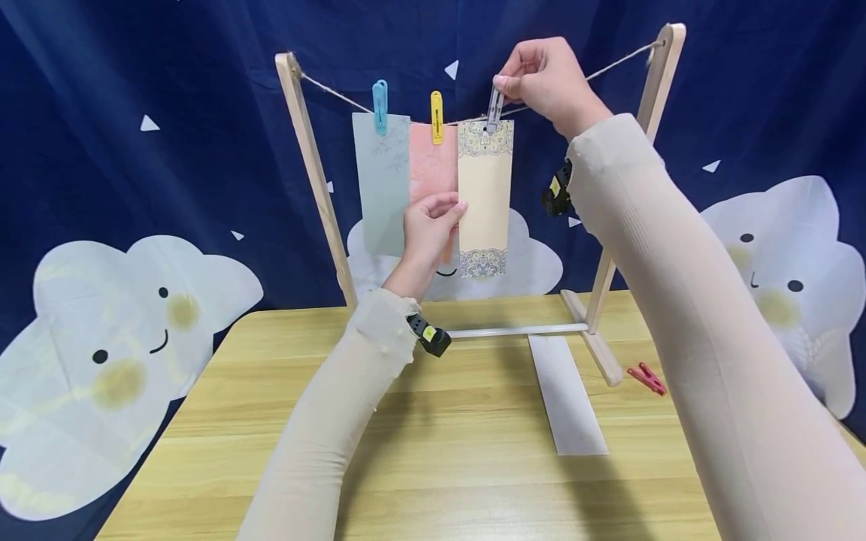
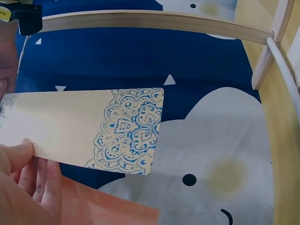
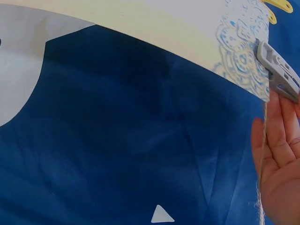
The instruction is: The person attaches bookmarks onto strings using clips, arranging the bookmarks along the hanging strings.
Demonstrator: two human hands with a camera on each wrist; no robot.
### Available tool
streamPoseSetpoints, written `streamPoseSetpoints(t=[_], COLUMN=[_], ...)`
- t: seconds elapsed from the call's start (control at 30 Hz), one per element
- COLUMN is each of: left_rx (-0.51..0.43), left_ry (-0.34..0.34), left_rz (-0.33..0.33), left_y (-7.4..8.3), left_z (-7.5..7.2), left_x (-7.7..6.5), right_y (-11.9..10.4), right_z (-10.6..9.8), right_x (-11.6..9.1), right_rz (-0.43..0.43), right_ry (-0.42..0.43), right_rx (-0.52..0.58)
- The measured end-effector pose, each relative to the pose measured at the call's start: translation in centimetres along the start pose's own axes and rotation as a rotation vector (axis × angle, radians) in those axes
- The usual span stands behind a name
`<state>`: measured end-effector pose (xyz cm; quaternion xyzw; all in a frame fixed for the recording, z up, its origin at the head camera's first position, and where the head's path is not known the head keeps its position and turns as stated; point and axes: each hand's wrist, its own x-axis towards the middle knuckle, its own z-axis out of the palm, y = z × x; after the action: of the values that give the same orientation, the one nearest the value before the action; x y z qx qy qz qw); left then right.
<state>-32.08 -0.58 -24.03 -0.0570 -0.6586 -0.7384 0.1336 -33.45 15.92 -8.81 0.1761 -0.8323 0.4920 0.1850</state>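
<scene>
A cream card [image 1: 484, 199] with blue lace-like patterns at both ends hangs upright at the string [image 1: 619, 61]. My left hand [image 1: 429, 233] pinches its left edge between thumb and fingers, as the left wrist view also shows. At the top edge, my right hand [image 1: 551, 79] holds the upper end of a grey clothespin [image 1: 495, 109]. The clothespin's lower end overlaps the card's top pattern; in the right wrist view the grey clothespin [image 3: 280, 68] sits over the card's end. Left of it hang a pink card [image 1: 433, 161] under a yellow clothespin [image 1: 437, 116] and a pale blue-green card [image 1: 382, 188] under a blue clothespin [image 1: 380, 105].
A wooden frame with a left post [image 1: 314, 173] and right post [image 1: 652, 98] carries the string. A white rod [image 1: 514, 330] joins its base. On the wooden table [image 1: 473, 473] lie a white card [image 1: 568, 398] and a red clothespin [image 1: 647, 378]. A dark blue curtain hangs behind.
</scene>
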Motion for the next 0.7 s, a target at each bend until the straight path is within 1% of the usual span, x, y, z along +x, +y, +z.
streamPoseSetpoints(t=[0.23, 0.4, 0.5, 0.7], left_rx=[-0.031, -0.036, -0.042, -0.041], left_ry=[-0.008, -0.006, -0.006, -0.002], left_rz=[-0.001, -0.01, -0.013, -0.04], left_y=[0.14, 0.13, 0.1, -0.35], left_z=[0.62, 0.97, 1.04, 0.82], left_x=[-0.1, -0.13, -0.01, 0.19], right_y=[0.41, 0.45, 0.45, 0.78], right_z=[0.17, -0.15, -0.27, -0.25], right_x=[-0.21, -0.29, -0.27, -0.17], right_rz=[0.03, 0.033, 0.043, 0.094], right_ry=[-0.026, -0.059, -0.084, -0.116], right_rx=[-0.018, -0.086, -0.128, -0.153])
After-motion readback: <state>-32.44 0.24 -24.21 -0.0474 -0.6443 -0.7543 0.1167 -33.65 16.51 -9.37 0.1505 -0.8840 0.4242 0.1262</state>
